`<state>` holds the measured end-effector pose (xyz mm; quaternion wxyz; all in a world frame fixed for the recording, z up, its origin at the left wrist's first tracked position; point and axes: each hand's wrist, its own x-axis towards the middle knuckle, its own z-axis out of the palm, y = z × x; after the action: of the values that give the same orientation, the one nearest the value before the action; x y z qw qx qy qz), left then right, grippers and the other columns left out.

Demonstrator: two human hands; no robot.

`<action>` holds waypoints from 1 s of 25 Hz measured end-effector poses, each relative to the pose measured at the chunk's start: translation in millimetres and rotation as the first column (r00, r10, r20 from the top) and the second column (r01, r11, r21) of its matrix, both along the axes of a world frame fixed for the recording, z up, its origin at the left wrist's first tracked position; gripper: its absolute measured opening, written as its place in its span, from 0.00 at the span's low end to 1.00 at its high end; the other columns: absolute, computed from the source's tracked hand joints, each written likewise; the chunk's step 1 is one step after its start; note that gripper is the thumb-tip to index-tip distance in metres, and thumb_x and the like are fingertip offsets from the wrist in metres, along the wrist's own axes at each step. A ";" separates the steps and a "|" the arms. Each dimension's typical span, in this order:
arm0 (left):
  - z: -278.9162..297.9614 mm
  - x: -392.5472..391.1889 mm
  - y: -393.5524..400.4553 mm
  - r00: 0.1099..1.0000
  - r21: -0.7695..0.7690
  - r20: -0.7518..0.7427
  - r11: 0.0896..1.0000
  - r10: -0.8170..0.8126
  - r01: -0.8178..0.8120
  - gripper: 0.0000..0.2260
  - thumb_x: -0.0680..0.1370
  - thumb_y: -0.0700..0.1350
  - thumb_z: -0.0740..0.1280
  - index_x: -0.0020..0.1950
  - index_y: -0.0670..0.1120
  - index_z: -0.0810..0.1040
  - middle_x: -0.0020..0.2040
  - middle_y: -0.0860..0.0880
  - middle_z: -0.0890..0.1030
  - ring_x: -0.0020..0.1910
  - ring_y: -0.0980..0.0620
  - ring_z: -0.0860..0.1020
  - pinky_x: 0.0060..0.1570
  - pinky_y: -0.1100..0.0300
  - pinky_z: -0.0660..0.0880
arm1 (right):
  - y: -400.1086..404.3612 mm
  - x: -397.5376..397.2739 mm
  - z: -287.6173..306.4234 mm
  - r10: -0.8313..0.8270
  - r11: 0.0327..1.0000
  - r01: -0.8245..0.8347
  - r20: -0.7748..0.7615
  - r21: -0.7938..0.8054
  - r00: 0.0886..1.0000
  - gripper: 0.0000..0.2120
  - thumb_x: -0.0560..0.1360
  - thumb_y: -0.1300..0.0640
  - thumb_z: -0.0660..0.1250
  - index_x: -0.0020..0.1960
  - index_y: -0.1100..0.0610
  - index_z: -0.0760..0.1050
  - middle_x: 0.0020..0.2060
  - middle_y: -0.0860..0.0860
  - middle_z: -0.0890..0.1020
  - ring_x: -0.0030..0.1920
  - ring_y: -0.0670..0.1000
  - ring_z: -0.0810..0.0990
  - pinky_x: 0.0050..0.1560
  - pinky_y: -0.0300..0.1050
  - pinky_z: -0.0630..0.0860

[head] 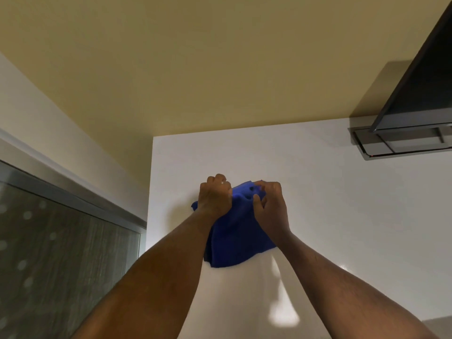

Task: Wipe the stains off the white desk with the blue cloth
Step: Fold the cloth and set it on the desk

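Observation:
The blue cloth [234, 236] lies bunched on the white desk [330, 216], near its left edge and about midway back. My left hand [215, 196] is closed in a fist on the cloth's far left part. My right hand [269, 204] pinches the cloth's far right part with curled fingers. Both forearms reach in from the bottom of the frame. The near half of the cloth hangs loose between my wrists. I see no distinct stains on the desk surface; a bright light reflection shows near the front.
A dark monitor [420, 89] on a grey stand base [391, 143] sits at the desk's back right corner. A yellow wall [195, 69] runs behind the desk. To the left stands a glass panel with a metal frame [61, 241].

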<state>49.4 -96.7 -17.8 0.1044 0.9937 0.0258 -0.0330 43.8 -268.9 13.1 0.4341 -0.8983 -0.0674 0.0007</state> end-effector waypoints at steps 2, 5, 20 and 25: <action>6.4 0.5 7.2 0.997 -0.087 0.051 0.995 0.055 -0.050 0.10 0.79 0.41 0.60 0.50 0.42 0.80 0.53 0.44 0.82 0.50 0.44 0.77 0.51 0.51 0.74 | -8.6 8.0 -1.2 -0.138 0.987 0.141 -0.048 0.081 0.989 0.12 0.76 0.60 0.63 0.59 0.52 0.71 0.52 0.41 0.71 0.45 0.38 0.75 0.41 0.26 0.68; 17.3 -2.4 21.0 0.987 -0.263 0.024 0.954 0.159 -0.147 0.05 0.79 0.41 0.62 0.48 0.44 0.78 0.44 0.46 0.83 0.44 0.46 0.79 0.50 0.50 0.78 | -20.5 20.6 -10.5 -0.268 0.959 0.281 -0.189 0.045 0.945 0.15 0.77 0.56 0.63 0.63 0.51 0.70 0.61 0.48 0.73 0.52 0.42 0.76 0.48 0.30 0.70; 3.3 -56.0 2.7 0.505 -0.343 -0.571 0.371 0.647 -0.863 0.23 0.75 0.55 0.71 0.63 0.43 0.73 0.60 0.43 0.79 0.56 0.43 0.79 0.56 0.48 0.79 | 10.5 34.8 -20.5 -0.060 0.938 -0.093 -0.420 -0.334 0.906 0.13 0.76 0.49 0.64 0.55 0.56 0.70 0.51 0.53 0.76 0.50 0.55 0.76 0.47 0.50 0.74; 3.2 -62.6 1.6 0.682 -0.527 -0.432 0.448 0.590 -0.722 0.19 0.78 0.49 0.68 0.65 0.46 0.68 0.60 0.45 0.79 0.48 0.50 0.76 0.47 0.56 0.77 | -12.4 14.6 -18.2 -0.030 1.000 0.029 -0.392 -0.009 0.920 0.14 0.76 0.52 0.67 0.55 0.48 0.63 0.45 0.45 0.76 0.46 0.51 0.79 0.35 0.37 0.69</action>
<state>-13.2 -95.1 -14.6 0.4506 0.7905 0.4051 -0.0892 58.4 -281.3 -5.1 0.4374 -0.8816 0.0342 0.1739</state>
